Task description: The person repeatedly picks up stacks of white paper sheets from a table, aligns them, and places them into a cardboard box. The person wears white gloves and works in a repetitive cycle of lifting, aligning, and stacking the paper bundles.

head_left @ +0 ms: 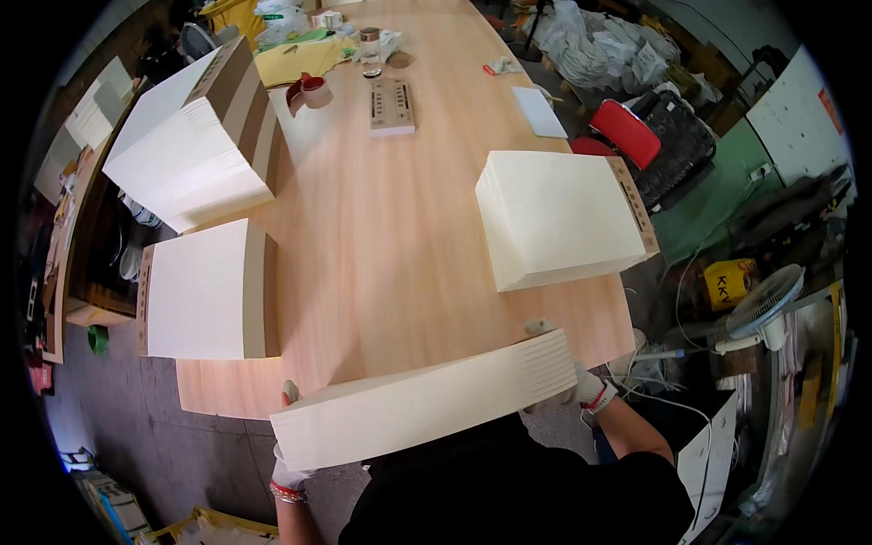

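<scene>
Seen from above, held across the near side of a pale wooden table: a thick block of cream paper, slanting with its right end farther away. Gripped at both ends by white-gloved hands: left hand curled round the left end, thumb on the far side; right hand clasping the right end, fingertips just beyond the far edge. Probably held from both ends to keep the layers, visible at the right end, squared together and the weight shared. Impossible to tell whether resting on the table edge or lifted clear.

On the table, to the right, a cream paper stack with a brown strip; to the left, a near stack and a taller far stack. Perhaps set along the sides to leave working room in the middle. Farther off, a small brown pack, a red tape roll, a glass jar and yellow sheets.

Around the table, a cluttered workroom: grey floor at near left, red chair and heaped plastic bags at far right, standing fan at right.
</scene>
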Demonstrator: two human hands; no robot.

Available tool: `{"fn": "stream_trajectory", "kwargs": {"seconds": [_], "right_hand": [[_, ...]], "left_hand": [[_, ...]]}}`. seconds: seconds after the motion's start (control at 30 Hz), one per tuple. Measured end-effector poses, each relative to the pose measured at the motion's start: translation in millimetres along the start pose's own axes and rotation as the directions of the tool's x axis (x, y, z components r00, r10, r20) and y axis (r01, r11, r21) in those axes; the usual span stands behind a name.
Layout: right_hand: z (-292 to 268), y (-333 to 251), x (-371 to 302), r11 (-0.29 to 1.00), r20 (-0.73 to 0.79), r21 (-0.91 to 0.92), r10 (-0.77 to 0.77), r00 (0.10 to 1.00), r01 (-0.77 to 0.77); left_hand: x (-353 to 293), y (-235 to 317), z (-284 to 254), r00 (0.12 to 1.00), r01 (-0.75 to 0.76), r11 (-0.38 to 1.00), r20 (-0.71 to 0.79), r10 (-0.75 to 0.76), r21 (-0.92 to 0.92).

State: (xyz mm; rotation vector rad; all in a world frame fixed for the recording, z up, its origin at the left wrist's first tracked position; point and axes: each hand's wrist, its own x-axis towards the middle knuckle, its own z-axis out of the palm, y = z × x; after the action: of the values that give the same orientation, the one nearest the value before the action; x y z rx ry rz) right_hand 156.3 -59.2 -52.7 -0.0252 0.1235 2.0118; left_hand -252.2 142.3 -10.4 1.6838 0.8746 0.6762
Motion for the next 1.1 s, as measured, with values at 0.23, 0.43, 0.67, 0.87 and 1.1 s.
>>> {"fn": "stream_trajectory", "kwargs": {"seconds": [0.23, 0.43, 0.67, 0.87, 1.1], "right_hand": [[74, 11, 26, -0.933, 0.305, -0.285, -0.307, 0.901, -0.221], [69, 21, 12, -0.703, 0.194, -0.646, -0.528, 0.827, -0.297], [43, 33, -4, -0.327, -0.022, -0.891, -0.662, 0.749, -0.316], [35, 35, -6, -0.230, -0.067, -0.928, -0.669, 0.740, -0.293], [27, 33, 4, -0.174, -0.076, -0.954, -0.646, 0.759, -0.244]], "left_hand": [[-13, -86, -33, 0.911, 0.412, 0.764, 0.235, -0.338, -0.496], [-11, -67, -4, 0.998, 0.035, 0.980, 0.053, -0.025, -0.196], [-10, -31, -19, 0.981, 0.053, 0.977, 0.194, -0.012, -0.208], [-13, -48, -16, 0.981, -0.021, 0.994, 0.191, 0.040, -0.105], [-26, -146, -21, 0.962, 0.241, 0.869, 0.224, -0.155, -0.432]]}}
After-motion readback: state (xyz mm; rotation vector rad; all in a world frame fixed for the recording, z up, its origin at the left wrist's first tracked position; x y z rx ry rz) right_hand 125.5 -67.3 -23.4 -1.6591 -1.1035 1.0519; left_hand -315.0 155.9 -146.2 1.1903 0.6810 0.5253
